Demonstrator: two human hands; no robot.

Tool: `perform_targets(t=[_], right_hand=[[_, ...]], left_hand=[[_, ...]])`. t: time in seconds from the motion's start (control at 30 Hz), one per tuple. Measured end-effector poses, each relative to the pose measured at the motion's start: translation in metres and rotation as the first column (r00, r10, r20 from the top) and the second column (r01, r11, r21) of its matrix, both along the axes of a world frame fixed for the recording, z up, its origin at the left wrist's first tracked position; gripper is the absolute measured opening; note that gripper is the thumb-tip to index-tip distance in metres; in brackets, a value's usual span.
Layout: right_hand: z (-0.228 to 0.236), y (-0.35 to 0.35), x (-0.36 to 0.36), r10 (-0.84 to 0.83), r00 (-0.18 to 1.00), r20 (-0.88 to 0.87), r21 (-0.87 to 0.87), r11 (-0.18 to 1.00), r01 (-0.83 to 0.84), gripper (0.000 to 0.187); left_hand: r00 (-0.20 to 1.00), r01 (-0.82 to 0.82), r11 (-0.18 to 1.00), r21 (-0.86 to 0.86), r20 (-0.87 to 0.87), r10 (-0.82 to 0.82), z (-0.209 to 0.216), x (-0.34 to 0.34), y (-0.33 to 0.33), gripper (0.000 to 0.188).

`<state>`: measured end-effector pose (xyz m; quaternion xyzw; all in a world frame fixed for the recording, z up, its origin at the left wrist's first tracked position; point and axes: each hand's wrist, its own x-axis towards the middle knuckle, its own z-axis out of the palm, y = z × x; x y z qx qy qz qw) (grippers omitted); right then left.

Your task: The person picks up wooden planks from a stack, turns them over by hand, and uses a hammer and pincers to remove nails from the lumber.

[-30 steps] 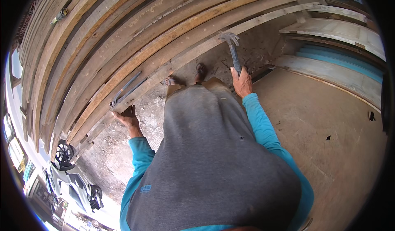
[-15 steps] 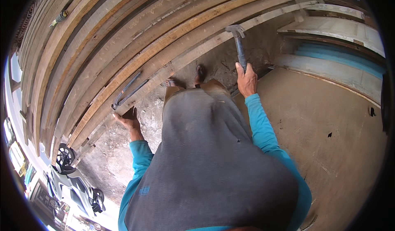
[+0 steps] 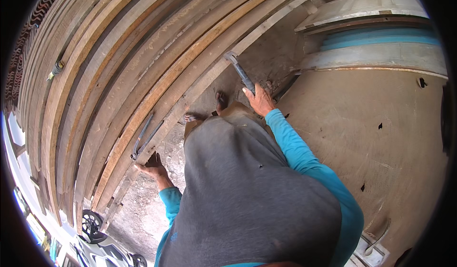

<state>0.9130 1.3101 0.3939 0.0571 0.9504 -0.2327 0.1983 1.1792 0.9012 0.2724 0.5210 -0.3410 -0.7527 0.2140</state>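
Observation:
My right hand (image 3: 260,101) is closed round the dark handle of a claw hammer (image 3: 239,71). The hammer's metal head is at the near edge of the closest wooden beam (image 3: 195,87); whether it touches the wood I cannot tell. Further left, my left hand (image 3: 155,171) rests at the same beam's edge with its fingers spread, some of them in shadow. Just beyond its fingertips lies a pair of long-handled pincers (image 3: 143,141), blue on the handles, on the wood.
Several long timbers (image 3: 107,72) lie side by side ahead. A small screwdriver-like tool (image 3: 56,70) lies on them at the left. My feet (image 3: 220,103) stand close to the beam. A brown sheet (image 3: 342,124), blue boards (image 3: 381,37) and a motorbike (image 3: 95,226) are around.
The hammer has come down and left toward the beam's edge, its head tilting left. My left hand stays by the pincers. The whole view has turned a little.

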Motion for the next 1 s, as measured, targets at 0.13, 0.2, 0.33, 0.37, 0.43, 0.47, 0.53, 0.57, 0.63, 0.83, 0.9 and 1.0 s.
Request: perform_targets(t=[0.13, 0.2, 0.33, 0.37, 0.43, 0.47, 0.53, 0.57, 0.63, 0.83, 0.9, 1.0], right_hand=[[-0.013, 0.001, 0.007, 0.016, 0.996, 0.09, -0.062, 0.998, -0.01, 0.063], [-0.024, 0.002, 0.014, 0.051, 0.997, 0.062, -0.061, 0.997, -0.047, 0.065], [-0.015, 0.0, 0.006, 0.078, 0.997, 0.019, -0.114, 0.991, -0.075, 0.061], [-0.01, 0.002, 0.002, 0.08, 0.995, 0.051, -0.103, 0.992, -0.074, 0.055], [-0.015, 0.015, -0.002, 0.095, 0.995, -0.023, -0.114, 0.989, -0.097, 0.053], [-0.014, 0.019, -0.007, 0.11, 0.99, -0.085, -0.121, 0.985, -0.12, 0.051], [-0.009, 0.032, -0.025, 0.105, 0.991, -0.079, -0.164, 0.98, -0.117, 0.05], [-0.006, 0.038, -0.035, 0.058, 0.996, -0.074, -0.216, 0.974, -0.073, 0.05], [-0.005, 0.057, -0.056, -0.041, 0.993, -0.106, -0.308, 0.951, 0.007, 0.052], [0.019, 0.152, -0.151, -0.293, 0.897, -0.332, -0.41, 0.901, 0.142, 0.043], [0.04, 0.19, -0.19, -0.352, 0.789, -0.504, -0.436, 0.892, 0.119, 0.033], [0.102, 0.223, -0.245, -0.498, 0.663, -0.559, -0.561, 0.816, 0.139, 0.022]], left_hand=[[1.0, -0.001, 1.0, 0.012, 0.022, 0.001, 0.0, -0.002, 0.004, 0.102], [0.999, -0.004, 1.0, 0.018, 0.037, 0.003, -0.001, 0.0, 0.006, 0.101], [0.993, -0.068, 0.997, 0.02, 0.102, 0.066, -0.01, 0.009, 0.002, 0.101], [0.984, -0.135, 0.99, 0.034, 0.126, 0.13, -0.012, 0.007, 0.001, 0.103], [0.967, -0.238, 0.971, 0.016, 0.098, 0.236, -0.018, 0.007, 0.006, 0.109], [0.966, -0.241, 0.971, 0.007, 0.095, 0.239, -0.02, 0.006, 0.012, 0.109], [0.907, -0.42, 0.907, 0.013, 0.047, 0.419, -0.023, 0.0, 0.03, 0.106], [0.902, -0.426, 0.905, -0.001, 0.069, 0.425, -0.027, 0.0, 0.039, 0.104], [0.893, -0.435, 0.9, -0.019, 0.121, 0.434, -0.035, -0.009, 0.065, 0.102], [0.963, -0.261, 0.965, 0.019, 0.08, 0.259, 0.001, -0.088, 0.153, 0.106], [0.972, -0.23, 0.973, 0.006, 0.047, 0.23, 0.028, -0.134, 0.18, 0.108], [0.984, -0.175, 0.985, -0.004, -0.027, 0.175, 0.039, -0.151, 0.191, 0.117]])
